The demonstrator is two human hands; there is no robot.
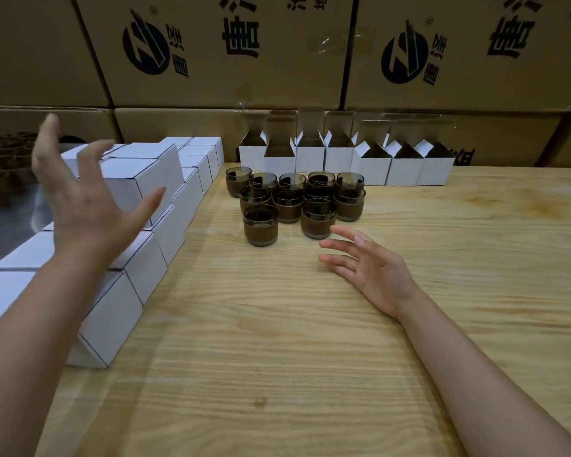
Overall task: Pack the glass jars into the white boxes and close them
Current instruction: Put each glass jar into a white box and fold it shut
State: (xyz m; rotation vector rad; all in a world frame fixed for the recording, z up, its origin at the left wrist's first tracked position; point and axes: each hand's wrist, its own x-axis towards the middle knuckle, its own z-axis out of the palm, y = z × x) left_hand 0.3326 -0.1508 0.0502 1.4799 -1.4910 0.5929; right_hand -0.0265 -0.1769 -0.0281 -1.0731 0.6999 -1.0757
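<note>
Head: jars (289, 206) outside open white boxes (340, 159).

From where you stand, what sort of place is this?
Probably a warehouse packing bench: big printed cartons stacked behind, rows of closed white boxes at the left, open boxes and glass jars waiting on the wooden table.

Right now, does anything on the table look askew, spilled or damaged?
One closed white box atop the left stack sits tilted, out of line, beside the left hand. The glass jars stand upright.
</note>
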